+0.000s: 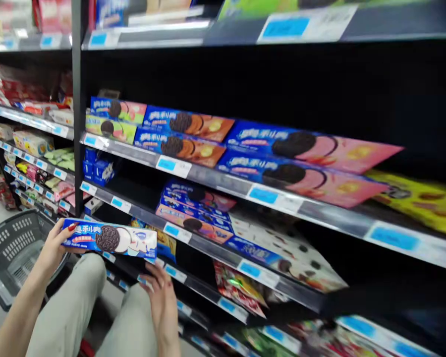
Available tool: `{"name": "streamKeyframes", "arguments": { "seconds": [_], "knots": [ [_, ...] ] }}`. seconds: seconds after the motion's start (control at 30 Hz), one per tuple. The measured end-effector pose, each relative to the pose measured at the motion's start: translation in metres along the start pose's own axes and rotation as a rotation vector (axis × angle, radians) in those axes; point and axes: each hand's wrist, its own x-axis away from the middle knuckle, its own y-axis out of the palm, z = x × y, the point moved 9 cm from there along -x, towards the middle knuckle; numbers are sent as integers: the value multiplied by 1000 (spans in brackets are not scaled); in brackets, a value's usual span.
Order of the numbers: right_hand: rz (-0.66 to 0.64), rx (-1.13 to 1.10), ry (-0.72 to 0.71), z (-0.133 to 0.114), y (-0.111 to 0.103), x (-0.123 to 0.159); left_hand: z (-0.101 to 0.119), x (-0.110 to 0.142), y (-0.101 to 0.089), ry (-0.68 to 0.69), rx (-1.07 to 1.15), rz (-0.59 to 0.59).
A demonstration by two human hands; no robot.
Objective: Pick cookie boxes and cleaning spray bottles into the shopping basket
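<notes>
- Shopping basket (7,248): grey, on floor at far left.
- Left hand (54,248): fingers closed on the left end of the biscuit box (109,239).
- Biscuit box: blue, level, before the lower shelves (215,253).
- Right hand (161,292): fingers spread, touching its right end from beneath.

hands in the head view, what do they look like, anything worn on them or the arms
Both forearms are bare, with no sleeves, watch or bracelet in view. The left hand has red-painted fingernails; one shows clearly at the thumb. The right hand also shows dark red nails at the fingertips. No rings or gloves can be made out, though the picture is somewhat blurred.
</notes>
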Motion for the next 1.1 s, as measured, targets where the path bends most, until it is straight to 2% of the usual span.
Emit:
{"name": "streamKeyframes", "arguments": {
  "seconds": [0.07,0.17,0.23,0.4,0.57,0.63,0.73,0.8,0.87,0.97,1.1],
  "knots": [
    [-26,-119,104,7,-3,1,-22,2,-1,-79,0,-24],
    [-88,5,181,7,-2,9,-54,4,-13,-163,24,-24],
    [-84,77,231,13,-2,20,-68,4,-23,-180,42,-27],
    [57,88,290,38,-7,53,-94,-1,-41,-224,5,-40],
    [162,34,320,56,-13,64,-112,-4,-42,-263,-53,-97],
    [164,27,324,56,-16,65,-113,-5,-41,-237,-61,-129],
    [126,60,254,43,-20,66,-97,-9,-37,-97,-78,-232],
    [68,113,127,26,-20,66,-83,-8,-32,9,-141,-335],
    [7,161,-78,5,-19,68,-69,-3,-29,99,-214,-428],
    [-51,179,-342,-16,-19,75,-51,5,-25,210,-244,-505],
    [-59,213,-426,-20,-23,80,-44,13,-21,254,-217,-529]
  ]
}}
